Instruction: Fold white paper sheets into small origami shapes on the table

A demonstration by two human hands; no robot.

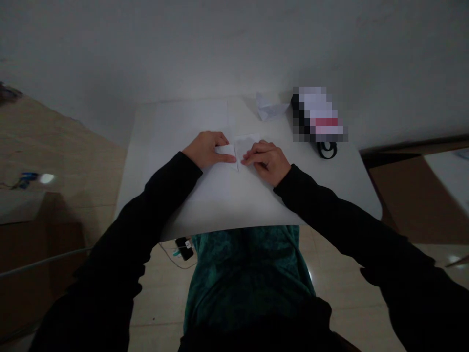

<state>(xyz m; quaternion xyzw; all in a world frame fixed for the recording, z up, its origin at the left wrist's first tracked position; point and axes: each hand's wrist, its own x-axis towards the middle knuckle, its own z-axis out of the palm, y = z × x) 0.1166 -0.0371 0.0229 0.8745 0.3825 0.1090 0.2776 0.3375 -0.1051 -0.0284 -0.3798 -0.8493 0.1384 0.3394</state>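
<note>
Lying over the middle of the tabletop (252, 208), the small white paper (225, 149) was pinched in your left hand (205, 149), thumb and fingers closed on it, its right edge running away from you. Your right hand (270, 162) lay just beyond that edge, fingers bent over a thin sheet (249, 139); the dimness hid whether they gripped it.

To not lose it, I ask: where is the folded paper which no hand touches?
In the head view, the folded paper is near the far edge of the table, beyond the right hand and just left of the pixelated item.
</note>
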